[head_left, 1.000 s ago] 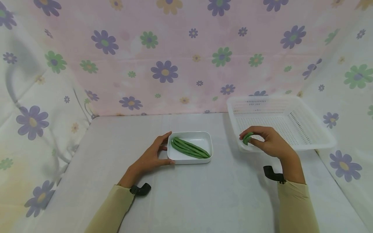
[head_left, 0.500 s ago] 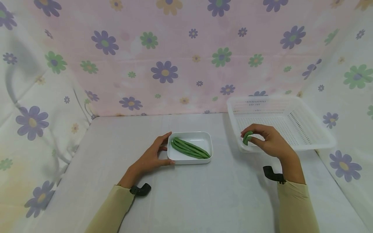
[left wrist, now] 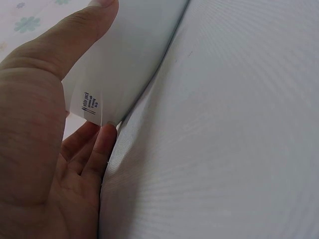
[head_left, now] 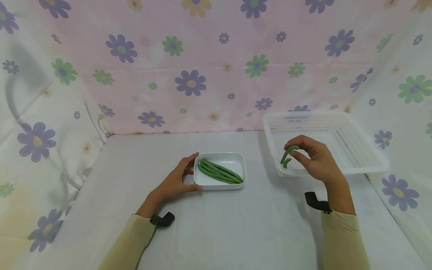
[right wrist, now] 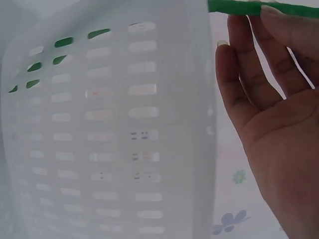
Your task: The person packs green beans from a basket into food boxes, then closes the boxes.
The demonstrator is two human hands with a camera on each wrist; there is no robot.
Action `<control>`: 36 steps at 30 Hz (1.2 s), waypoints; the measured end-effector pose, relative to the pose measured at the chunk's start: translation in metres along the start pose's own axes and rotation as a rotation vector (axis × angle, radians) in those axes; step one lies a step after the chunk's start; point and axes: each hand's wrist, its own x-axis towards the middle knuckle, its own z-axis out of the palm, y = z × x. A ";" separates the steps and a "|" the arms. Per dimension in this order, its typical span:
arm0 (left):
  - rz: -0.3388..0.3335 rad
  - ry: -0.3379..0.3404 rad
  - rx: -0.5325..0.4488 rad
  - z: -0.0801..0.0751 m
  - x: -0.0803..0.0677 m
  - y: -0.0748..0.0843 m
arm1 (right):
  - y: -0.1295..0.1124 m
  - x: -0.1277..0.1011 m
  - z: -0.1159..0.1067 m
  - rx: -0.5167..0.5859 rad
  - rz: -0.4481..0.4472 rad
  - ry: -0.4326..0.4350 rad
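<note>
A small white rectangular dish [head_left: 238, 165] holds several green beans [head_left: 219, 171]. My left hand [head_left: 173, 183] grips the dish's left end, thumb along its near side and fingers at its far corner. Over the left rim of a white slotted plastic basket [head_left: 357, 150], my right hand [head_left: 317, 159] pinches a green bean [head_left: 289, 151] between thumb and fingertips. In the right wrist view that bean [right wrist: 234, 7] lies just above the basket's rim. Part of another green bean shows just below it in the head view. Green also shows through the basket's upper slots.
The white-covered table [head_left: 229, 228] carries the dish at its middle and the basket at its back right. A flowered cloth [head_left: 209, 75] hangs behind and along both sides. A black wrist mount [head_left: 317, 201] sticks out from the right wrist, another [head_left: 163, 219] from the left.
My right hand has risen slightly and shifted right, lifting the pinched green bean from the other one. The left hand and the dish have stayed put.
</note>
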 end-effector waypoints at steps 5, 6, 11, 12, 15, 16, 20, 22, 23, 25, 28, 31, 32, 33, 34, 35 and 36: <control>-0.003 -0.012 -0.019 -0.005 -0.001 0.016 | -0.007 0.005 0.001 0.040 -0.071 0.060; 0.000 -0.012 -0.021 -0.006 -0.001 0.022 | -0.008 0.005 0.001 0.049 -0.083 0.074; 0.003 -0.011 -0.030 -0.007 -0.001 0.035 | -0.015 0.009 0.003 0.093 -0.156 0.140; -0.001 -0.011 -0.028 -0.007 -0.001 0.036 | -0.017 0.010 0.003 0.092 -0.169 0.152; -0.016 -0.014 -0.027 -0.006 -0.001 0.036 | -0.024 0.013 0.005 0.076 -0.199 0.181; -0.023 -0.014 -0.025 -0.006 0.000 0.035 | -0.026 0.014 0.006 0.070 -0.209 0.192; -0.037 -0.016 -0.018 -0.003 0.001 0.020 | -0.035 0.018 0.010 0.072 -0.242 0.237; -0.040 -0.014 -0.011 -0.001 0.002 0.009 | -0.039 0.020 0.013 0.082 -0.262 0.254; -0.041 -0.013 -0.007 0.000 0.002 0.004 | -0.042 0.021 0.015 0.092 -0.273 0.259; -0.042 -0.010 0.002 0.001 0.002 -0.002 | -0.046 0.023 0.018 0.114 -0.293 0.260; -0.047 -0.010 0.009 0.001 0.002 -0.006 | -0.051 0.025 0.023 0.152 -0.316 0.245; -0.049 -0.013 0.012 0.000 0.002 -0.006 | -0.054 0.027 0.029 0.165 -0.323 0.219; -0.048 -0.014 0.013 0.000 0.001 -0.006 | -0.055 0.028 0.031 0.167 -0.323 0.209; -0.048 -0.015 0.014 0.000 0.001 -0.006 | -0.056 0.029 0.034 0.170 -0.322 0.199; -0.048 -0.015 0.014 0.000 0.001 -0.006 | -0.056 0.030 0.036 0.176 -0.323 0.190; -0.047 -0.016 0.014 0.000 0.001 -0.006 | -0.057 0.031 0.038 0.173 -0.321 0.180; -0.048 -0.016 0.015 0.000 0.000 -0.006 | -0.057 0.032 0.040 0.175 -0.321 0.172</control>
